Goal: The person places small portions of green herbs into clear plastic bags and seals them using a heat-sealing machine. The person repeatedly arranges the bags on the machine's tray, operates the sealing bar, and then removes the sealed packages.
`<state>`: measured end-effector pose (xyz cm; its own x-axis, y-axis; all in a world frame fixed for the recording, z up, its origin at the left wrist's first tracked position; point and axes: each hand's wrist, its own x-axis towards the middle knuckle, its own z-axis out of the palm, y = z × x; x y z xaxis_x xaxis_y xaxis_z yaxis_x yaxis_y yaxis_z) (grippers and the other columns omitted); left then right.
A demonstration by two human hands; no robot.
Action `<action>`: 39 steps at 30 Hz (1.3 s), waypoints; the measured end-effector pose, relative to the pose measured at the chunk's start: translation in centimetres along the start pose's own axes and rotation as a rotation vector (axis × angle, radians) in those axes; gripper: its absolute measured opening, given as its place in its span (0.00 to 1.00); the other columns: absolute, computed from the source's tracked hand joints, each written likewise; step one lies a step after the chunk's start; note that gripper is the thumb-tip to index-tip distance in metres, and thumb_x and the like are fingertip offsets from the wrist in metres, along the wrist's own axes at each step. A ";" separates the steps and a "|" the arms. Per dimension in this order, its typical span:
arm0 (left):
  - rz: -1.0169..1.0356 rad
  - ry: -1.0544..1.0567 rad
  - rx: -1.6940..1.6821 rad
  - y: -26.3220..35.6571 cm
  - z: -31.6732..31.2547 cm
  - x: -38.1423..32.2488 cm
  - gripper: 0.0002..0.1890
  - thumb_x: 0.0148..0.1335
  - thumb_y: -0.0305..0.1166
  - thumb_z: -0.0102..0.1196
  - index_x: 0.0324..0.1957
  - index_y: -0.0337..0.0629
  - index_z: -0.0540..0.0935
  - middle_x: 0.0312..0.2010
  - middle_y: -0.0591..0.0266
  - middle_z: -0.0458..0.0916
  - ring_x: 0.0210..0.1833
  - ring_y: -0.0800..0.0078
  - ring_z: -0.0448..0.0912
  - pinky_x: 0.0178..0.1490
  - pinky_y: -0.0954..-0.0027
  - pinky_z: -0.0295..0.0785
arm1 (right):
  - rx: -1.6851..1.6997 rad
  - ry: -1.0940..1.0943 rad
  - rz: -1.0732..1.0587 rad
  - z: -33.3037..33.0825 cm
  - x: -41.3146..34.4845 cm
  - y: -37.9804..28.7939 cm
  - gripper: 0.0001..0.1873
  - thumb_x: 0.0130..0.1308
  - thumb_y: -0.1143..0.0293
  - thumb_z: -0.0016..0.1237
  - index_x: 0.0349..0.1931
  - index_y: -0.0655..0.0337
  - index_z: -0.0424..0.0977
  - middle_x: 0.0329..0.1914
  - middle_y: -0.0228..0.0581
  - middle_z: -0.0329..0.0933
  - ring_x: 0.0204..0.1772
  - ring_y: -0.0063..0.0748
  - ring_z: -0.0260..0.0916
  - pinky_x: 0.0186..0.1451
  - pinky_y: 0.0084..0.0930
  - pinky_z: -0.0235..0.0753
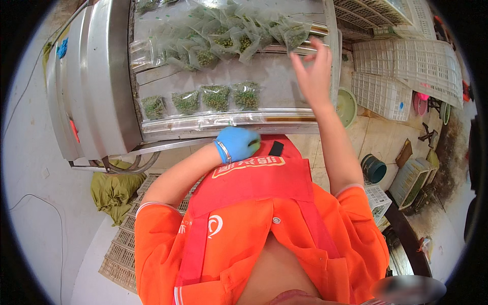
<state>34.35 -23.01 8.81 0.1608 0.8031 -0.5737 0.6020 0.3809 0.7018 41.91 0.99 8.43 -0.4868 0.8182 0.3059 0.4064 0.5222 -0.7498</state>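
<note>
My right hand (pixel 314 72), bare and slightly blurred, is raised over the right end of a steel work surface (pixel 278 76), with thumb and fingers apart. Its fingertips are close to a clear plastic bag of green berries (pixel 295 35) at the edge of a heap of similar bags (pixel 225 38); contact cannot be made out. In a blue glove, my left hand (pixel 237 145) is curled in front of the red apron (pixel 251 183). A green patch shows at its fingers, too blurred to identify. Several filled bags (pixel 215 97) lie in a row, their mouths across the near metal bar (pixel 228 116).
A stainless-steel lid (pixel 95 76), apparently of a vacuum packing machine, stands left of the surface. White plastic crates (pixel 408 61) are stacked at right, near a green basin (pixel 346 106). A yellow-green sack (pixel 116 187) and a slatted plastic pallet (pixel 126 244) sit on the floor at left.
</note>
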 end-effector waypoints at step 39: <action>-0.148 0.638 0.521 -0.1 -0.3 6.4 0.29 0.51 0.37 0.64 0.59 0.56 0.77 0.52 0.58 0.80 0.51 0.56 0.79 0.50 0.53 0.74 | -0.353 -0.552 -0.257 -4.9 -7.3 2.8 0.17 0.47 0.66 0.67 0.37 0.52 0.75 0.36 0.34 0.74 0.44 0.42 0.73 0.45 0.40 0.70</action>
<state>35.05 -17.75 5.16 -0.3277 0.9264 -0.1856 0.8917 0.3682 0.2632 50.37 -2.36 6.99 -0.8842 0.4657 0.0357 0.4072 0.8059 -0.4297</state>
